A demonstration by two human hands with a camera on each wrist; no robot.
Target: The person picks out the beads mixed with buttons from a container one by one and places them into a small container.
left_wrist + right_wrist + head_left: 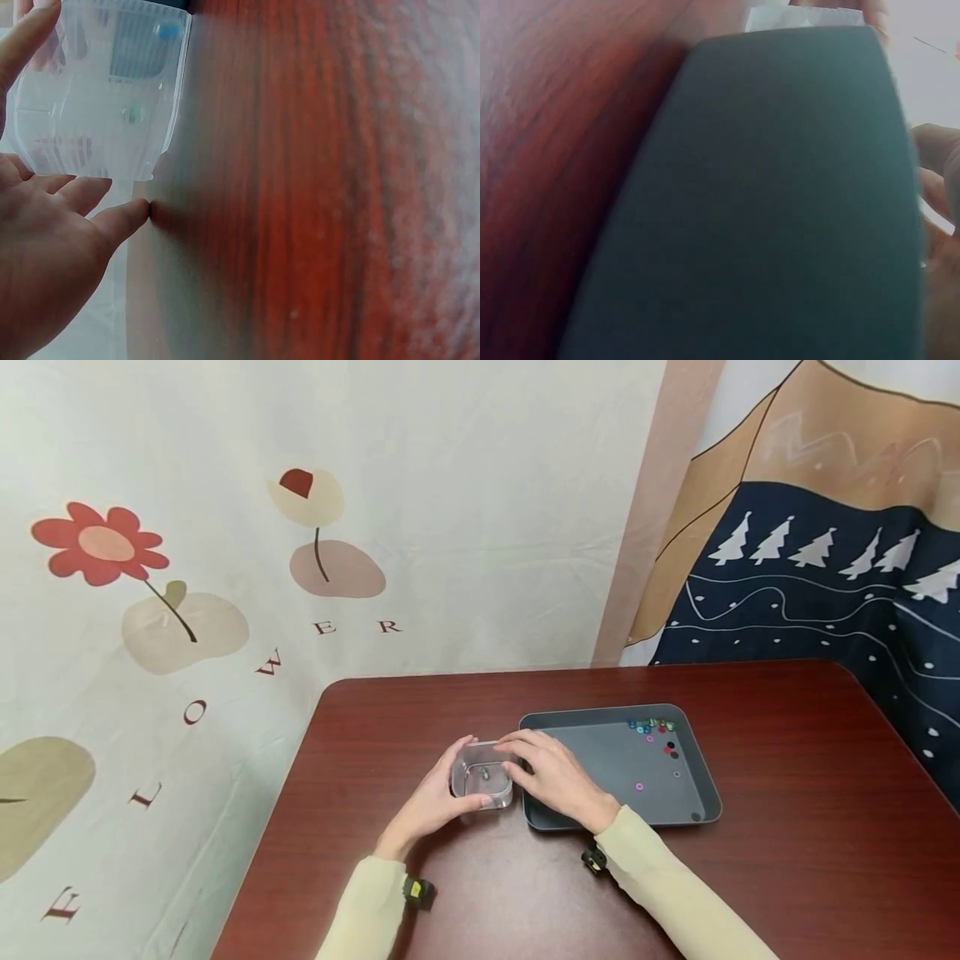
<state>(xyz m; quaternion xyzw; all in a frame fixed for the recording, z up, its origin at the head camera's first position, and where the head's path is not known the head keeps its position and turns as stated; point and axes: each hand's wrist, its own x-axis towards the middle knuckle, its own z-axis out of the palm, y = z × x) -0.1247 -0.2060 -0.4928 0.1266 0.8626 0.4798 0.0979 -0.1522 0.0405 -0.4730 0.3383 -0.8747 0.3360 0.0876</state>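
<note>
My left hand (433, 795) holds a small clear plastic box (498, 798), with the thumb along its near side and the fingers at its far left. A few tiny pieces (484, 773) lie inside. Through the box wall (90, 105) in the left wrist view, a blue spot and a greenish one show. From the right, my right hand (557, 778) reaches over the tray's left edge to the box's right rim. Its fingers are loosely bent, and no held object shows. In the right wrist view the tray's outer wall (765, 202) hides most of the scene.
A dark grey tray (592, 793) stands on the red-brown table (360, 752), right of the box. Small coloured beads (651, 727) cluster at its far right, with several more scattered nearby, including a pink ring (639, 787). A printed curtain (480, 527) hangs behind the table.
</note>
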